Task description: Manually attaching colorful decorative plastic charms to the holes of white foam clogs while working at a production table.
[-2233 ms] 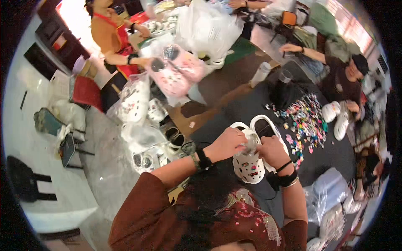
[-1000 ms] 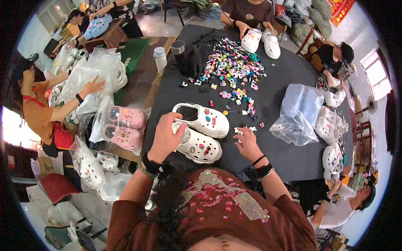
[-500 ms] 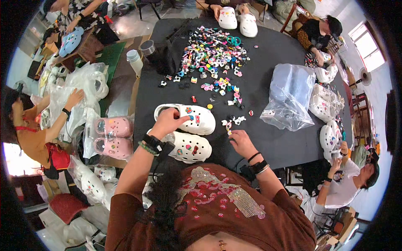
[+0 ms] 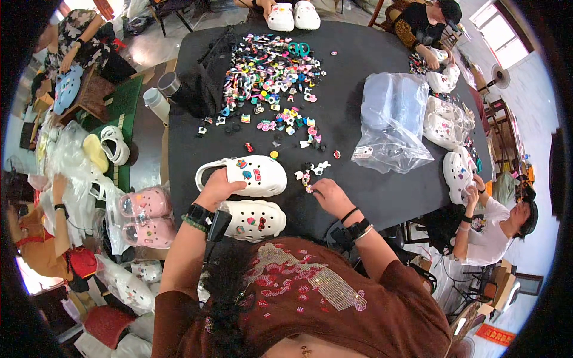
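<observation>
Looking down over my own forearms, I see my left hand [image 4: 216, 190] resting on the heel end of a white clog [image 4: 248, 175] that lies on the black table [image 4: 358, 197], its long axis running left to right with the toe pointing toward my right side. That hand is curled loosely over the heel rim, holding the shoe steady rather than lifting it. A second white clog [image 4: 253, 219] sits just below it, nearer my body, lined up the same way and touching or almost touching the first. My right hand [image 4: 330, 197] lies to the right of both toes, fingers bent down onto a small cluster of shoe charms [image 4: 309, 176]; I cannot tell whether a charm is actually pinched between the fingertips, since they cover whatever is under them. So the upper clog lies between my two hands, heel at the left hand and toe just left of the right one. The toe top, where a few coloured charms already sit, is the part nearest my right hand. Farther up the table the big heap of charms [image 4: 268, 71] lies well apart from both hands, and a clear plastic bag [image 4: 391, 122] lies off to the right.
</observation>
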`<state>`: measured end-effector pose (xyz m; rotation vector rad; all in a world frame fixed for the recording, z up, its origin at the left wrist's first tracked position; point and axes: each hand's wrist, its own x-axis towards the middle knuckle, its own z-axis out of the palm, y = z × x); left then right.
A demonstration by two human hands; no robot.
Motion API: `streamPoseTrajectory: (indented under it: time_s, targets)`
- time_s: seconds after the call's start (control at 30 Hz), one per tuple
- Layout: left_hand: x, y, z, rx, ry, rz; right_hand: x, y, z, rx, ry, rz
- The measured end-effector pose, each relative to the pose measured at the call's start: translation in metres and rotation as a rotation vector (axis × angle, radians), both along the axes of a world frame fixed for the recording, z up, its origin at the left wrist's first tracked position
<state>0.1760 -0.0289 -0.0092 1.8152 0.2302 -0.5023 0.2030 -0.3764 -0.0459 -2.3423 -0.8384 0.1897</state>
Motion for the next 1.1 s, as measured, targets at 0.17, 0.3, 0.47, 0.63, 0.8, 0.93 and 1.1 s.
streamPoseTrajectory:
  time_s: [0.17, 0.3, 0.47, 0.63, 0.8, 0.93, 1.1]
  targets:
    - [0.0, -0.001, -0.006, -0.254, 0.011, 0.364, 0.018, -0.011, 0.0, -0.044, 0.062, -0.127]
    - [0.011, -0.008, -0.014, -0.212, -0.031, 0.397, 0.037, -0.008, 0.0, -0.043, 0.063, -0.169]
    - [0.01, -0.01, -0.024, -0.077, -0.079, 0.417, 0.061, 0.01, 0.001, -0.044, 0.043, -0.195]
    - [-0.007, -0.006, -0.002, 0.014, -0.199, 0.449, 0.08, 0.014, -0.002, -0.14, 0.006, -0.26]
    - [-0.015, 0.008, -0.014, 0.187, -0.178, 0.436, 0.109, -0.002, -0.006, -0.185, 0.001, -0.336]
    - [-0.011, 0.005, -0.018, -0.003, -0.098, 0.47, 0.128, -0.01, -0.014, -0.238, 0.035, -0.422]
    - [-0.008, 0.004, -0.016, -0.002, -0.086, 0.472, 0.134, -0.009, -0.02, -0.155, 0.099, -0.413]
